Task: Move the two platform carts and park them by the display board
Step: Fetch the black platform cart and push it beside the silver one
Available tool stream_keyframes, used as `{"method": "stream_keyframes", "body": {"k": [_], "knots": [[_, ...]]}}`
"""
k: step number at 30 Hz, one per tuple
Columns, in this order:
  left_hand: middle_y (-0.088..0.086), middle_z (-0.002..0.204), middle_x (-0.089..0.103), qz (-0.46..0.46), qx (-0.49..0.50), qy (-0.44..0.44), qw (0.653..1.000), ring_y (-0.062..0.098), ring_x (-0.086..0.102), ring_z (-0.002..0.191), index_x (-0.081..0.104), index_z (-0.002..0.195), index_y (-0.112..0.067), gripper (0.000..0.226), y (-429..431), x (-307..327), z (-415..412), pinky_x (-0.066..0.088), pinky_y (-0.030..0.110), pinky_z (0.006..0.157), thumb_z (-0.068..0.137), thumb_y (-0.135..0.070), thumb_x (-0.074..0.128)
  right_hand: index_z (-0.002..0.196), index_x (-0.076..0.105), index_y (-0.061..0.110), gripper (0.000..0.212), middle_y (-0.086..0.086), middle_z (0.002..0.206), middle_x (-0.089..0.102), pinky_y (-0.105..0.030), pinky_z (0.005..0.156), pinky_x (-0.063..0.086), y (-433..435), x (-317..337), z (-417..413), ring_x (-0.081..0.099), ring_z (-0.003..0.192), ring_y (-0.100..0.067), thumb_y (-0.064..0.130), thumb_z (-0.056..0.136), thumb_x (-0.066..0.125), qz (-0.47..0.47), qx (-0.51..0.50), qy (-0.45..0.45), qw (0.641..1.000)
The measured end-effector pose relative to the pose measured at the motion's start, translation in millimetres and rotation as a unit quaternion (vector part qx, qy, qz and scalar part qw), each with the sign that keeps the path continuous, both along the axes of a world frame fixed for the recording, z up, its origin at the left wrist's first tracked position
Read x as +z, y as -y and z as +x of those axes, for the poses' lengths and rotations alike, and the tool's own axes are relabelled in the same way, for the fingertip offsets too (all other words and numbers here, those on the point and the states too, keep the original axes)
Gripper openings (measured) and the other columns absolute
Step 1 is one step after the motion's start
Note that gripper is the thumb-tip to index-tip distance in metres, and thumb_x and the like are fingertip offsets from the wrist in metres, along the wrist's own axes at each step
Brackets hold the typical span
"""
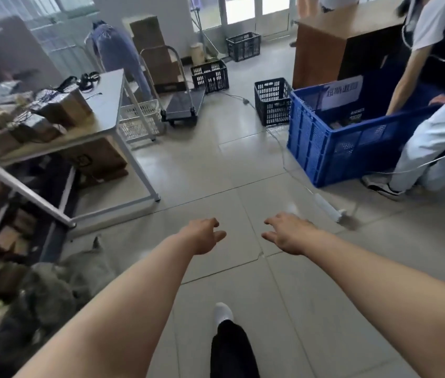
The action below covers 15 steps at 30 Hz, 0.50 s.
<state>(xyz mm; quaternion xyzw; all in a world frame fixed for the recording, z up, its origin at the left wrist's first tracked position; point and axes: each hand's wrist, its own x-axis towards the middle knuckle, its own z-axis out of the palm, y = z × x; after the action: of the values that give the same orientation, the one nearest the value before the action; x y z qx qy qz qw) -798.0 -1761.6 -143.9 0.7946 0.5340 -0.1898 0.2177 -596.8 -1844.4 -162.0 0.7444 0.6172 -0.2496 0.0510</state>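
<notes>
A platform cart (186, 105) with a dark deck and a grey loop handle stands on the tiled floor at the back, beyond the table. Cardboard boxes are stacked behind its handle. A second cart and a display board are not visible. My left hand (205, 236) and my right hand (286, 233) are stretched out in front of me over the bare floor, fingers apart, holding nothing. Both hands are well short of the cart.
A grey table (107, 110) with boxes stands on the left. A big blue crate (338, 143) sits right, with two people bent over it. Black crates (271, 102) and a white basket (139, 121) flank the cart. A cable and power strip (327, 208) cross the floor.
</notes>
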Motion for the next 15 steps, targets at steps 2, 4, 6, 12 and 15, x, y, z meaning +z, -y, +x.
{"method": "stream_keyframes", "body": {"k": [2, 4, 6, 12, 15], "knots": [[0.007, 0.146, 0.044, -0.004, 0.008, 0.004, 1.0, 0.028, 0.042, 0.132, 0.038, 0.143, -0.02, 0.054, -35.9, -4.2, -4.1, 0.036, 0.038, 0.105, 0.097, -0.048, 0.041, 0.141, 0.038, 0.024, 0.053, -0.002, 0.146, 0.039, -0.045, 0.102, 0.035, -39.3, 0.0, -1.2, 0.038, 0.132, -0.025, 0.051, 0.094, 0.037, 0.011, 0.007, 0.003, 1.0], [0.008, 0.147, 0.044, -0.007, 0.017, 0.014, 1.0, 0.028, 0.04, 0.133, 0.038, 0.143, -0.02, 0.054, -74.9, -7.4, -8.6, 0.035, 0.038, 0.107, 0.097, -0.048, 0.042, 0.14, 0.039, 0.023, 0.053, -0.002, 0.146, 0.039, -0.045, 0.102, 0.036, -81.5, 0.4, -4.3, 0.038, 0.132, -0.025, 0.05, 0.094, 0.038, 0.019, 0.009, 0.006, 1.0], [0.008, 0.147, 0.044, -0.01, 0.025, 0.029, 0.999, 0.028, 0.041, 0.133, 0.039, 0.143, -0.02, 0.054, -117.6, -8.6, -14.4, 0.035, 0.038, 0.108, 0.097, -0.048, 0.043, 0.14, 0.04, 0.022, 0.053, -0.002, 0.147, 0.039, -0.044, 0.102, 0.036, -127.5, 0.2, -9.7, 0.039, 0.132, -0.025, 0.05, 0.094, 0.039, 0.025, 0.01, 0.004, 1.0], [0.009, 0.147, 0.044, 0.003, 0.009, 0.028, 1.0, 0.028, 0.039, 0.135, 0.039, 0.143, -0.019, 0.055, -251.2, 5.6, -38.9, 0.033, 0.038, 0.109, 0.097, -0.049, 0.043, 0.14, 0.039, 0.024, 0.052, 0.0, 0.148, 0.039, -0.041, 0.102, 0.034, -262.7, 6.0, -26.3, 0.039, 0.132, -0.024, 0.05, 0.095, 0.038, 0.025, -0.003, 0.02, 0.999], [0.009, 0.146, 0.045, 0.031, 0.0, 0.01, 0.999, 0.029, 0.039, 0.135, 0.04, 0.143, -0.018, 0.054, -316.1, 15.9, -53.9, 0.035, 0.037, 0.106, 0.097, -0.048, 0.042, 0.14, 0.039, 0.026, 0.052, 0.001, 0.148, 0.04, -0.04, 0.101, 0.034, -318.5, 10.3, -31.9, 0.039, 0.133, -0.023, 0.051, 0.094, 0.037, 0.025, -0.003, 0.024, 0.999]]}}
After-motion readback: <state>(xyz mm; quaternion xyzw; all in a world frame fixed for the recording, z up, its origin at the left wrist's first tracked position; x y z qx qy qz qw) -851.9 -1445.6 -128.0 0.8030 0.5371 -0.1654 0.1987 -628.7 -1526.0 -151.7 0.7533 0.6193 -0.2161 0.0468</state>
